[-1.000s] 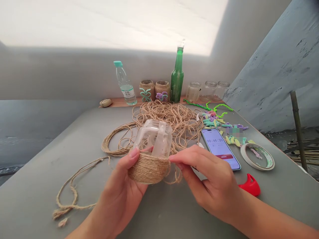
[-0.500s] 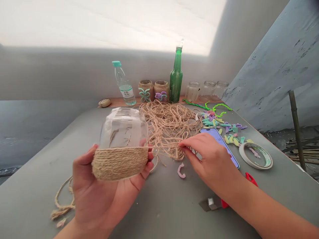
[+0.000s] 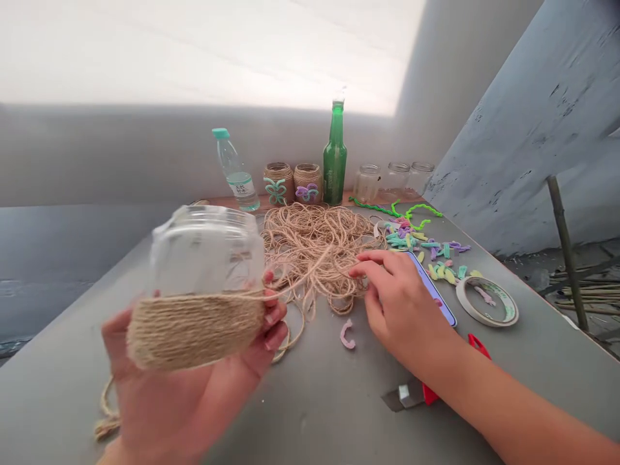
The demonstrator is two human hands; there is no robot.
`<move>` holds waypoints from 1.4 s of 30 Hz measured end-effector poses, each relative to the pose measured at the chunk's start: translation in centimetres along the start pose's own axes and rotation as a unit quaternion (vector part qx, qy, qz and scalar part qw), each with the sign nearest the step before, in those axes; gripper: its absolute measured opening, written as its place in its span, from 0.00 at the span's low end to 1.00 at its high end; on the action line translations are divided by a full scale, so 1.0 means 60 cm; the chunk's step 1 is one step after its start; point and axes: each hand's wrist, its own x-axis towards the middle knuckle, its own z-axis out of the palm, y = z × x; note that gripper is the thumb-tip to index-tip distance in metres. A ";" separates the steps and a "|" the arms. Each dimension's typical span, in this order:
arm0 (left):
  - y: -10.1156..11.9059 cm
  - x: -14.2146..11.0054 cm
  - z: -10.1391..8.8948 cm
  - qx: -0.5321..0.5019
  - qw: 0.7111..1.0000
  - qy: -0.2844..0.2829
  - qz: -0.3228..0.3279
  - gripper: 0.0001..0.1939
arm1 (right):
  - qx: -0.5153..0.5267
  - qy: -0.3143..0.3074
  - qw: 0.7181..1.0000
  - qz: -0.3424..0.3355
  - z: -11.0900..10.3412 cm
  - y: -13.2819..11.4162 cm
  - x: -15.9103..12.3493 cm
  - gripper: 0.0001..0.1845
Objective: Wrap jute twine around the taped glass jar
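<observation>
clamping the twine-wrapped glass jar (image 3: 206, 258) in my left hand (image 3: 184, 394), lying sideways left of the twine heap (image 3: 314, 252); my right hand (image 3: 400, 310) open at its edge.

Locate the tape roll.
In the head view, the tape roll lies on the grey table at the far right, just right of the phone and beyond the right hand.

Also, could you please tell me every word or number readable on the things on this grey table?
Clear plastic water bottle, paper label: characters too small to read.
White tape roll, green print: too blurred to read.
Smartphone, lit screen: too oblique, unreadable.
Twine-wrapped glass jar: no text.
</observation>
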 end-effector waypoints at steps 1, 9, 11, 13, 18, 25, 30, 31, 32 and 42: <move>-0.005 -0.001 0.008 -0.004 1.000 0.008 0.005 0.27 | 0.021 0.020 1.000 -0.010 -0.009 -0.010 -0.001 0.18; -0.019 -0.008 0.008 0.049 0.998 -0.012 -0.043 0.23 | 0.347 -0.083 0.933 -0.042 -0.042 -0.055 -0.011 0.20; -0.022 -0.013 0.000 0.047 0.997 -0.028 -0.058 0.23 | 0.348 -0.099 0.931 -0.055 -0.037 -0.056 -0.011 0.14; -0.027 -0.016 0.001 0.045 0.997 -0.013 -0.056 0.24 | 0.346 -0.100 0.930 -0.070 -0.033 -0.056 -0.009 0.04; -0.033 -0.011 0.016 0.051 0.996 0.062 -0.024 0.21 | 0.358 -0.070 0.926 -0.092 -0.032 -0.056 -0.006 0.03; -0.025 -0.004 0.014 0.049 0.998 0.037 -0.026 0.13 | 0.336 -0.055 0.939 -0.052 -0.035 -0.056 -0.011 0.04; -0.023 -0.003 0.008 0.064 0.997 0.002 -0.031 0.19 | 0.344 -0.101 0.933 -0.035 -0.035 -0.054 -0.014 0.05; -0.023 -0.004 0.007 0.068 0.997 -0.009 -0.032 0.19 | 0.344 -0.108 0.932 -0.035 -0.034 -0.054 -0.014 0.05; -0.023 -0.005 0.005 0.069 0.997 -0.022 -0.032 0.19 | 0.343 -0.114 0.932 -0.037 -0.034 -0.054 -0.014 0.05; -0.027 -0.006 -0.001 0.033 0.993 -0.101 -0.047 0.16 | 0.342 -0.163 0.925 -0.044 -0.033 -0.052 -0.004 0.08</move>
